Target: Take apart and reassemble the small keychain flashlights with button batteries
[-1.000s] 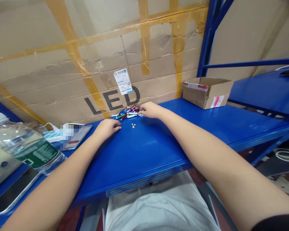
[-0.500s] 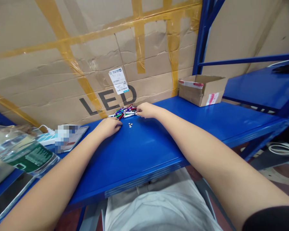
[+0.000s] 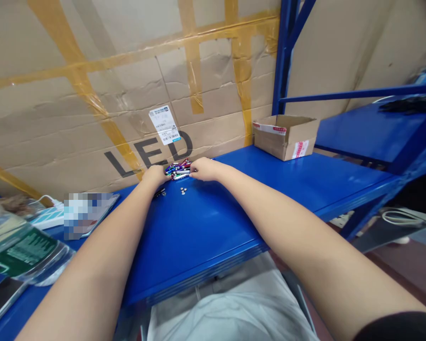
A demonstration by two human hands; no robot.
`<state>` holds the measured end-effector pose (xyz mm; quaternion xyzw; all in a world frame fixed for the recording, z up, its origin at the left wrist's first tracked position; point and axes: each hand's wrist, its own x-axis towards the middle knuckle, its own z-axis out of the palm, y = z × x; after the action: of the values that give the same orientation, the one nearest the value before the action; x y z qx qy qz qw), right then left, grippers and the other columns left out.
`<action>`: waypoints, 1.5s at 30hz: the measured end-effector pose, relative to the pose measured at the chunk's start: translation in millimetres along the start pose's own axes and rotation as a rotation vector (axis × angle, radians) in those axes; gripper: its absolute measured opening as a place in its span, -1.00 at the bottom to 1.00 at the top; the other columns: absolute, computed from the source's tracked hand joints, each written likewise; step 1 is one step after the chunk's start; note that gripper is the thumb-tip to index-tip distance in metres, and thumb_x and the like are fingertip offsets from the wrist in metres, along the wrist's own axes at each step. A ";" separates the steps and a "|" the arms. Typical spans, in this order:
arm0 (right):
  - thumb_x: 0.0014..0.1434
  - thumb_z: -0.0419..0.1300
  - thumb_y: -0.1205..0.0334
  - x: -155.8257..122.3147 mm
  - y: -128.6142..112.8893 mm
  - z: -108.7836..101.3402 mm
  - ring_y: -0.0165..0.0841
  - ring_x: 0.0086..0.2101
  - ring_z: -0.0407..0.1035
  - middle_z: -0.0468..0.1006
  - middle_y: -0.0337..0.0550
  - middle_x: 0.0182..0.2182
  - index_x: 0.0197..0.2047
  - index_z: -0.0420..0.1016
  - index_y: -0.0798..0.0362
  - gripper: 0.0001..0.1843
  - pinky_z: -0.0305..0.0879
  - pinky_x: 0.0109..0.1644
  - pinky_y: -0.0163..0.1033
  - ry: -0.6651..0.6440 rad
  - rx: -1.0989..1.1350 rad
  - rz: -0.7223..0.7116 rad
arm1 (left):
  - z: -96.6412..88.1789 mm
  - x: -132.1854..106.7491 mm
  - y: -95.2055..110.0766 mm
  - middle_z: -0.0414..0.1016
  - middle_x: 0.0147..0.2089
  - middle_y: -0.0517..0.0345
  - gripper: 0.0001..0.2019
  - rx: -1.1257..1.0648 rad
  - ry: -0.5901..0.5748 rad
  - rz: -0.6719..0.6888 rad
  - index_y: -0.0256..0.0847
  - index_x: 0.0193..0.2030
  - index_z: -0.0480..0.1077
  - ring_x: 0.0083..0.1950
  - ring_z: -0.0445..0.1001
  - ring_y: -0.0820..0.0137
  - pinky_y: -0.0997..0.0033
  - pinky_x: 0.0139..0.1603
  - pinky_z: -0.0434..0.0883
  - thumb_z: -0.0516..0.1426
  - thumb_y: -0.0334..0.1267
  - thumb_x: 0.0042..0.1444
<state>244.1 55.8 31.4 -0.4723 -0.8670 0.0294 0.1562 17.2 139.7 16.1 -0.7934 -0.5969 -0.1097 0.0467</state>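
Across a blue tabletop [image 3: 199, 232], left hand [image 3: 154, 176] and right hand [image 3: 203, 169] flank a heap of colourful slim sticks [image 3: 177, 166].
Small round discs [image 3: 183, 192] lie nearest. Beyond, a silver stick [image 3: 182, 172] lies roughly crosswise, one end toward the right grip. Both hands curl; whether either pinches anything, I cannot tell. Taped cardboard [image 3: 128, 109] stands behind.

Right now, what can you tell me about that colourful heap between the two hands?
The heap is a loose jumble of slim, rod-like pieces: blue, purple, red, green and silver, shiny like metal or glossy plastic. They lie crisscrossed on the blue table, near the big cardboard panel. The left hand and right hand flank it, apparently touching its ends. Finer parts are too small to tell.
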 end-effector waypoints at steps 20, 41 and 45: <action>0.11 0.26 0.15 6.6 -14.5 20.7 -0.22 0.00 0.37 0.46 0.10 0.04 0.10 0.33 0.16 -0.49 0.25 0.00 -0.23 0.255 0.226 -0.141 | -37.7 -79.7 52.7 0.58 -0.12 0.04 -0.67 -0.551 0.180 0.064 -0.26 -0.06 0.48 -0.18 0.52 0.30 0.36 -0.15 0.44 0.10 -0.21 0.06; 0.24 0.04 0.33 5.8 -22.6 22.5 -0.29 -0.16 0.43 0.55 -0.02 -0.11 -0.07 0.36 0.09 -0.80 0.23 -0.19 -0.30 0.264 0.201 -0.035 | -23.3 -92.3 57.4 0.58 -0.24 0.09 -0.72 -0.497 0.192 0.072 -0.24 -0.06 0.48 -0.26 0.50 0.33 0.36 -0.20 0.42 0.11 -0.23 0.10; 0.19 0.04 0.38 9.8 -16.5 26.9 -0.29 -0.19 0.43 0.57 -0.02 -0.17 -0.22 0.41 0.11 -0.86 0.26 -0.16 -0.27 0.256 0.207 -0.069 | -27.4 -92.9 62.3 0.57 -0.13 0.06 -0.72 -0.391 0.179 0.179 -0.22 -0.03 0.45 -0.15 0.51 0.28 0.31 -0.09 0.42 0.08 -0.28 0.12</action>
<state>217.7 57.5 11.5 -0.4233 -0.8481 0.0528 0.3143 49.1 29.4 25.0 -0.8243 -0.4849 -0.2885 -0.0457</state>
